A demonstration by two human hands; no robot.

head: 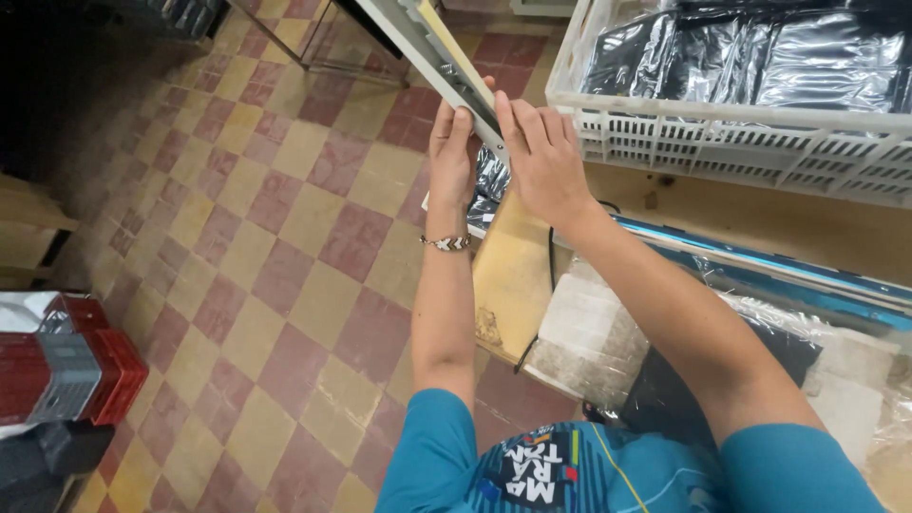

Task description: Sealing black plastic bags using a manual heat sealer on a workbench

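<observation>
Both hands grip a long flat pale panel (432, 43) that runs off toward 11 o'clock. Left hand (449, 157) fingers pressed along its left edge, right hand (541, 157) fingers pinching its right edge. White slotted crate (722, 142) of shiny black bags (760, 52) at 2 o'clock on wooden table (513, 275). Red crates (66, 366) at 8 o'clock on the tiled floor (266, 237).

Crate (722, 133) on table (760, 223), right
</observation>
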